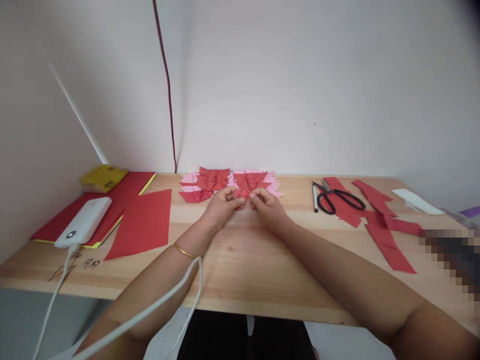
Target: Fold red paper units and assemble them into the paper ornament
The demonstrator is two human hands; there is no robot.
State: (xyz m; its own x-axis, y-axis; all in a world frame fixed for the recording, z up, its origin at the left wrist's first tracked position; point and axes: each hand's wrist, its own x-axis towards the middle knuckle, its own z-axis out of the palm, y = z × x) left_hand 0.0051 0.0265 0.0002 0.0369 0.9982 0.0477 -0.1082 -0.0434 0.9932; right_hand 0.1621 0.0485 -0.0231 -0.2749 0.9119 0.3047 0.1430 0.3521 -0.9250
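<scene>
My left hand [224, 204] and my right hand [267, 205] meet over the middle of the wooden table [240, 265], fingers pinched together on a small folded red paper piece [244, 195]. A thin gold bangle sits on my left wrist. Just beyond the hands lies a heap of folded red and pink paper pieces [228, 181], close to the wall.
Red paper sheets [144, 222] and a white power bank [84, 221] with its cable lie at the left, a yellow packet [104, 178] behind them. To the right are black scissors [339, 198], a pen [314, 196], red paper strips [386, 232] and a white slip [417, 201].
</scene>
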